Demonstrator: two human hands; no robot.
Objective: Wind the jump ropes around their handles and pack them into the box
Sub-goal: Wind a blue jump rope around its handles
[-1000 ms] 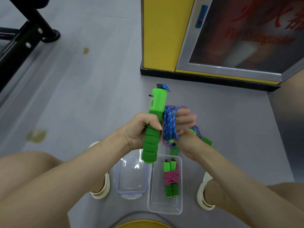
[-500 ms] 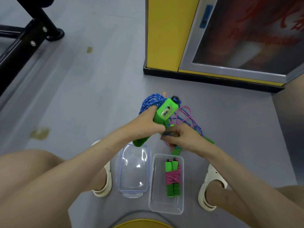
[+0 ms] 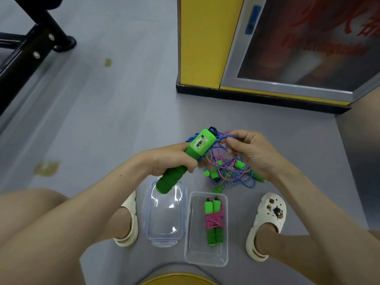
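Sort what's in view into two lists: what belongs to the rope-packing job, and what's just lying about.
Job: green handle in left hand; blue rope in right hand; loose pink rope; wound rope; clear box; lid.

Lying about: black frame; yellow cabinet.

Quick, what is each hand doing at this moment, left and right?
Left hand: closed around the green handle.
Right hand: fingers pinching the blue rope near the top of the handle.
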